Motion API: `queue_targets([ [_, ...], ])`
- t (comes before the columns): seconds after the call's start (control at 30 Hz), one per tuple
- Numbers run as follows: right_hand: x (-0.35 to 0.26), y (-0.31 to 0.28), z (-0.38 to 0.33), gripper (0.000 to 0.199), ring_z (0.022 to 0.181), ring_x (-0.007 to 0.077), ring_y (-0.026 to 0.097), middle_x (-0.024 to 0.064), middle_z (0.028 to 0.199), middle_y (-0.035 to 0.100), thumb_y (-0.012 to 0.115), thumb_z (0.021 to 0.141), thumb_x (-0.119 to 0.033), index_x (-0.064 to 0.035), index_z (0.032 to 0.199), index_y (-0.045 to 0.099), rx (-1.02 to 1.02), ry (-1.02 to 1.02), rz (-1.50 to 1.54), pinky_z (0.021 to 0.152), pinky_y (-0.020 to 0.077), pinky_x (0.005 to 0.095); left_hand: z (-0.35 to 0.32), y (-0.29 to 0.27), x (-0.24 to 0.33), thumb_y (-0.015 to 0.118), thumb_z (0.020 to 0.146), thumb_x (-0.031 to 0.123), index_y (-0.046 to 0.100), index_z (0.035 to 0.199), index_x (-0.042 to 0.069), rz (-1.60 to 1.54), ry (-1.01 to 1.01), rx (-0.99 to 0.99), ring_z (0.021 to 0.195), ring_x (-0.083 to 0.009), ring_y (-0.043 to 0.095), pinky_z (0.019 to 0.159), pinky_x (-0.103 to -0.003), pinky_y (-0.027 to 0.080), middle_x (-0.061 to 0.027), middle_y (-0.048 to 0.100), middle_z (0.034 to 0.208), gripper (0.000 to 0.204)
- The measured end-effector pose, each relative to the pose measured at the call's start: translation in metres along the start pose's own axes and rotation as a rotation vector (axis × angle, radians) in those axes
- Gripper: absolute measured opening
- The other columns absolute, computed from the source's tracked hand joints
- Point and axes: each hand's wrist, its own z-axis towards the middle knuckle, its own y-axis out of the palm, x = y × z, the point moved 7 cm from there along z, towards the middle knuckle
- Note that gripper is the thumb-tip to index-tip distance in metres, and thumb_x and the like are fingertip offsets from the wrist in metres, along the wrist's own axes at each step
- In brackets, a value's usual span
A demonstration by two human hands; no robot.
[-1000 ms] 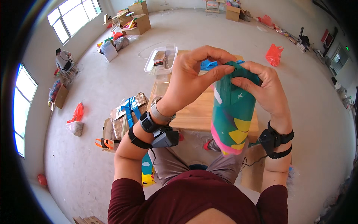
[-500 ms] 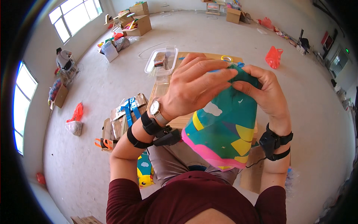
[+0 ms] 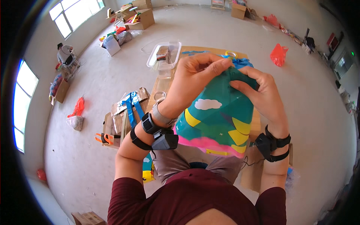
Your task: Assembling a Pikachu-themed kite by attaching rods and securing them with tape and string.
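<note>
A thin teal printed sheet (image 3: 210, 120), with a white cloud, yellow shapes and a wavy pink lower border, hangs from my two hands above my lap. My left hand (image 3: 198, 77) pinches its top corner between thumb and fingers. On the right side of the same top edge, my right hand (image 3: 264, 90) grips the sheet, thumb in front and fingers curled behind. Whether a small part is also held at the corner is hidden by my fingertips. Just beyond my hands lie a yellow tape roll (image 3: 231, 54) and bunched blue material (image 3: 243, 63) on the wooden table.
A clear plastic tub (image 3: 179, 50) holding a small box and thin sticks stands at the table's far left. Brown packets with blue straps (image 3: 131, 107) sit left of the table. An open carton (image 3: 253, 172) stands right of my legs. Another person (image 3: 65, 54) sits far left.
My left hand has turned from fingers laid across the top to a raised pinch at the corner. The sheet has shifted slightly up and left. My right hand keeps its grip.
</note>
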Motion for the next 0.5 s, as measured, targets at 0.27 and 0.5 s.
queue_targets([
  [0.27,0.067,0.026,-0.006,0.02,0.078,0.0228,0.07,0.0145,0.09,0.072,0.071,0.088,-0.006,0.0004,0.107,0.069,0.015,-0.037,0.007,0.074,0.0534,0.0303,-0.014,-0.01,-0.06,0.074,0.091,0.008,0.073,0.094,0.0,0.139,-0.08,0.112,0.078,-0.0034,0.055,0.068,-0.02,0.044,0.001,0.066,0.085,0.008],
  [0.5,0.127,0.033,-0.014,0.018,0.078,0.0193,0.068,0.0124,0.088,0.072,0.073,0.087,-0.005,0.0019,0.103,0.07,0.06,0.046,0.046,0.073,0.0524,0.0292,-0.023,-0.008,-0.13,0.073,0.091,0.004,0.07,0.097,-0.003,0.08,-0.219,0.212,0.086,-0.0068,0.061,0.078,-0.022,0.049,-0.0025,0.069,0.091,0.009],
])
